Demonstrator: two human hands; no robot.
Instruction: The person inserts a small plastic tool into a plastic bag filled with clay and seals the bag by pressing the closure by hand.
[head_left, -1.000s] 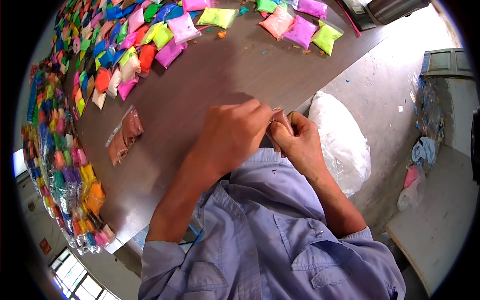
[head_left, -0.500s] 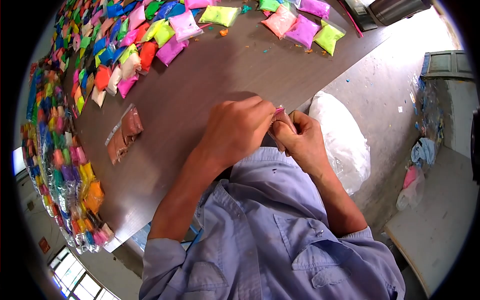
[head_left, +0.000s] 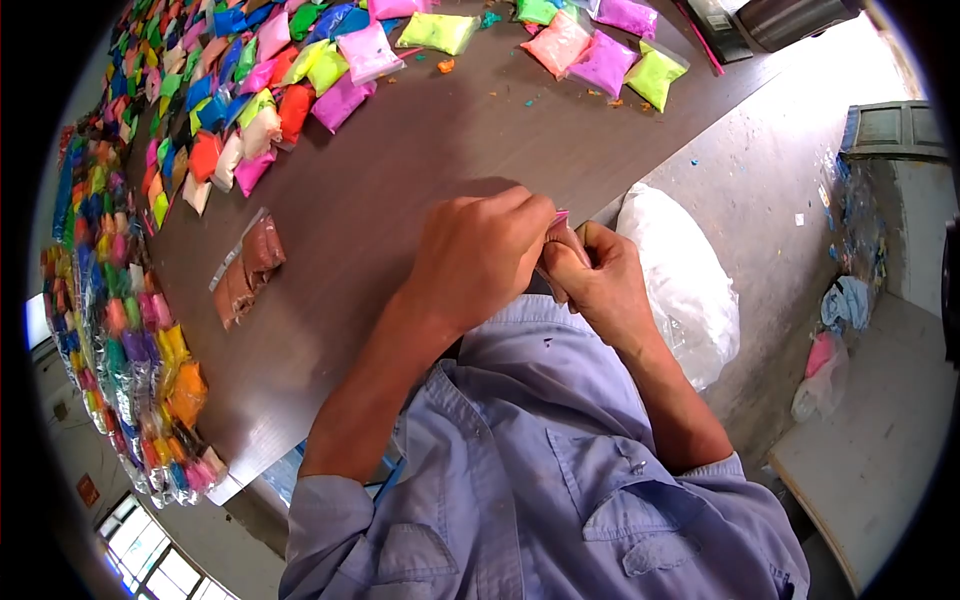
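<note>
At far left, clear-wrapped multicoloured packets (head_left: 125, 330) are sitting crowded together. A brown-filled clear pouch (head_left: 252, 268) is lying on the dark tabletop (head_left: 345, 215). The left hand (head_left: 482, 245) is curling its fingers against a small brown packet (head_left: 566, 234) — whether they are pinching it I cannot tell, the tips being hidden. The packet is staying between both hands, the right hand (head_left: 608, 275) pinching it under its thumb — a white plastic bag (head_left: 685, 285) is lying farther right.

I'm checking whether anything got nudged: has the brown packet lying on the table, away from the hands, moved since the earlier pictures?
No. Judged against the table, the brown packet lies in the same spot, at the same slant.
</note>
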